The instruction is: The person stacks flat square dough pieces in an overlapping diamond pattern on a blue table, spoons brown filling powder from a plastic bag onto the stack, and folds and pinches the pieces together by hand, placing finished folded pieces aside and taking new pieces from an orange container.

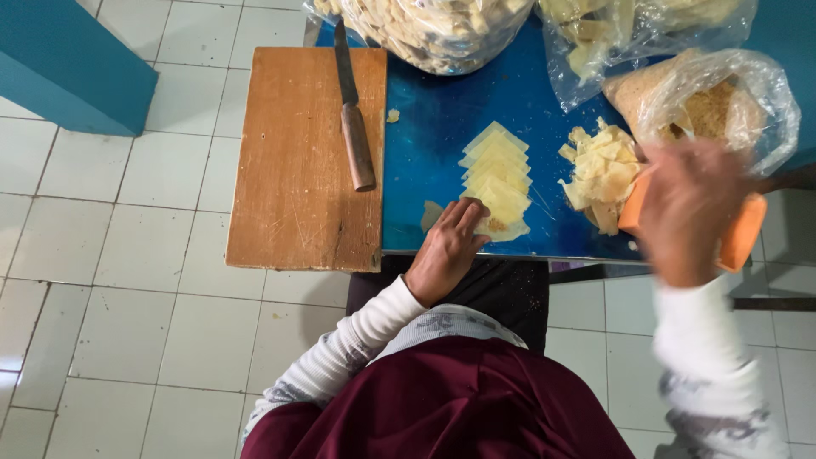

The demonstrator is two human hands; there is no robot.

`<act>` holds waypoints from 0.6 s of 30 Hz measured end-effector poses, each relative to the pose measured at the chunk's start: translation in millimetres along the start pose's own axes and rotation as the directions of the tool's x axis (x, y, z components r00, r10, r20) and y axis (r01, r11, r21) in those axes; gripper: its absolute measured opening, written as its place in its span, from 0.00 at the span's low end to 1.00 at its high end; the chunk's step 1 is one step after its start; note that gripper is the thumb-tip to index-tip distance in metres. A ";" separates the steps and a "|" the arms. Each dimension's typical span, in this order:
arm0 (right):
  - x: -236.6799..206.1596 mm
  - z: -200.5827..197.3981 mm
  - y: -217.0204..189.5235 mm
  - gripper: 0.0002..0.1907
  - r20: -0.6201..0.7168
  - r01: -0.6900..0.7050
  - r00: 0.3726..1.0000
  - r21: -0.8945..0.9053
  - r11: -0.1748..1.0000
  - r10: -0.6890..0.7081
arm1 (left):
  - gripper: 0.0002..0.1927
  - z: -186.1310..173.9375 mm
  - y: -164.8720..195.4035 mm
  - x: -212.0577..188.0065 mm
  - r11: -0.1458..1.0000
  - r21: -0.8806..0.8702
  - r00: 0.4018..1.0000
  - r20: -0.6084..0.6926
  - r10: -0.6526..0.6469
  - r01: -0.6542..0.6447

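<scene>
Two hands at work, both over the blue table (442, 127). The left hand (446, 251) has its fingers flat and spread a little, pressing down on the near end of a fanned row of thin pale-yellow wrappers (497, 178); nothing is gripped, just pinned. The right hand (688, 208) is blurred, fingers curled round an orange cup (739, 234), though how tightly I can't say for certain w/ the smear. Just beside that hand, on its left, sits a loose heap of wrapper pieces (599, 174), and behind it a clear bag of crumbly brown filling (722, 102), mouth open. Further out, a wooden cutting board (302, 161) lies along the table's left edge w/ a knife (353, 119) resting on it, untouched, and more plastic bags of pale pieces (442, 30) crowd the far edge. My read: the wrappers are laid out and held steady while filling gets scooped, so the work is early on. Next move probably calls for a steady tip of the cup onto the row, the left palm keeping the sheets from sliding.
</scene>
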State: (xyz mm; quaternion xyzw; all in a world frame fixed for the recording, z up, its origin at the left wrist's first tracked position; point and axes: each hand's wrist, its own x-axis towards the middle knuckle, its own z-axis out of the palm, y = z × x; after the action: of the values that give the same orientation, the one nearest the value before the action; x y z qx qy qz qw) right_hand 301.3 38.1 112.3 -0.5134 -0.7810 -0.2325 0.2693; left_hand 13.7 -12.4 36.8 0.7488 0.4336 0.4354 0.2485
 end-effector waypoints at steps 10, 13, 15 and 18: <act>-44.8 17.8 -99.3 0.06 0.250 -0.215 0.960 0.375 0.902 0.125 | 0.22 2.2 -1.8 -2.8 0.999 0.038 0.999 -0.001 0.033 -0.033; -41.8 17.7 -101.6 0.04 0.287 -0.313 0.938 0.467 0.827 0.193 | 0.22 0.7 -1.2 -1.9 0.998 0.044 0.999 0.004 0.042 -0.042; -40.9 16.4 -104.5 0.03 0.331 -0.395 0.911 0.535 0.747 0.245 | 0.22 -0.3 -1.1 -1.8 0.999 0.042 0.999 0.029 0.013 -0.015; -39.5 15.1 -108.8 0.03 0.372 -0.463 0.884 0.604 0.649 0.284 | 0.22 0.3 -0.6 -0.5 0.998 0.048 0.999 0.007 0.046 -0.046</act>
State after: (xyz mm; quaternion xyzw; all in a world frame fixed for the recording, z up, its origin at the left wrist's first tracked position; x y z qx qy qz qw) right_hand 210.7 -18.6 65.6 -0.5544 -0.7136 0.1940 0.3817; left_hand 13.6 -12.6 36.0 0.7655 0.4259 0.4284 0.2216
